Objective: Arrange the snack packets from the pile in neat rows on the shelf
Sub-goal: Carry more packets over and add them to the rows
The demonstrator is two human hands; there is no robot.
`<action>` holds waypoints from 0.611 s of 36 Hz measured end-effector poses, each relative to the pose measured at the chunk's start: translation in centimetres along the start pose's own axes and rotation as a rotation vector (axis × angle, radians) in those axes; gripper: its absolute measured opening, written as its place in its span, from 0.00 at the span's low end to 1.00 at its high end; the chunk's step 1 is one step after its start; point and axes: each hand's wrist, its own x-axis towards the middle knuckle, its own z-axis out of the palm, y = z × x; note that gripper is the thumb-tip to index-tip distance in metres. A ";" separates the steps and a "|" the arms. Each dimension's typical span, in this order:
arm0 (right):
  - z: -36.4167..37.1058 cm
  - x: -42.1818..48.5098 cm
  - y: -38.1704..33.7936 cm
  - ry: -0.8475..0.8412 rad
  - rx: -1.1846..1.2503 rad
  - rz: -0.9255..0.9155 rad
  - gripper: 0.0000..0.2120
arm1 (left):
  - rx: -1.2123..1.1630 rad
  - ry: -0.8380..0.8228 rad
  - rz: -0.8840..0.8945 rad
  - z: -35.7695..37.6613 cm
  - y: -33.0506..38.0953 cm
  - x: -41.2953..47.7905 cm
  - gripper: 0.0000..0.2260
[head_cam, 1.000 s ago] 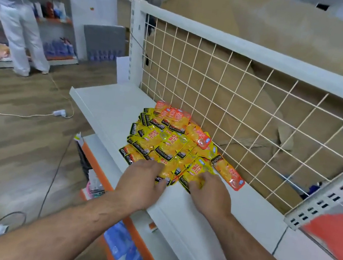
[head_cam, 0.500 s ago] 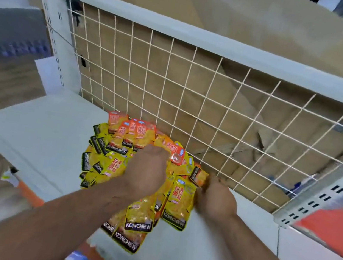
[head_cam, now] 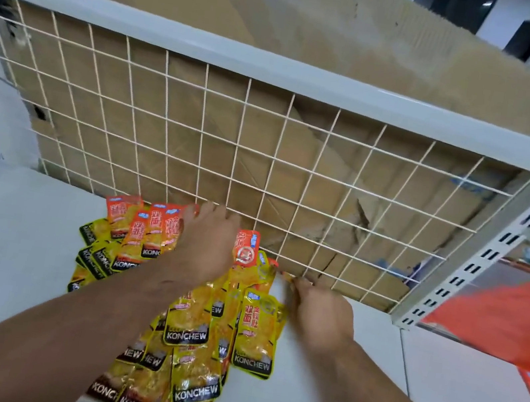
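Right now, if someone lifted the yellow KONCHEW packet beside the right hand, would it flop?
Probably floppy: the yellow packet is a thin, crinkled pouch. Likely slippery, as its glossy film shines. It lies flat, so it shouldn't roll.

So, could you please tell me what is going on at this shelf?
A person is sorting a heap of yellow and orange snack packets on a white shelf with bare hands. The left hand rests on the heap's far end by the wire grid. The right hand sits at its right edge, fingers curled by a packet's corner. Whether either grips a packet is unclear. The packets overlap loosely, with no neat rows yet.
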 end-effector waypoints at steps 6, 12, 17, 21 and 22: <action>-0.3 -0.7 0.1 0.037 0.041 0.031 0.12 | -0.190 0.227 0.053 -0.3 0.1 0.2 0.12; -1.5 -2.2 -0.6 0.128 0.551 0.217 0.12 | -0.479 0.253 -0.004 -1.6 2.0 -1.3 0.03; -3.0 -4.2 0.0 0.158 0.988 0.513 0.16 | -0.836 0.049 -0.156 -1.2 4.2 -2.9 0.07; -2.9 -6.5 1.3 0.287 1.067 0.651 0.06 | -1.081 -0.142 -0.301 -0.5 6.1 -4.4 0.08; -2.9 -7.1 1.7 0.303 1.094 0.697 0.07 | -1.111 -0.174 -0.318 -0.2 6.6 -4.8 0.08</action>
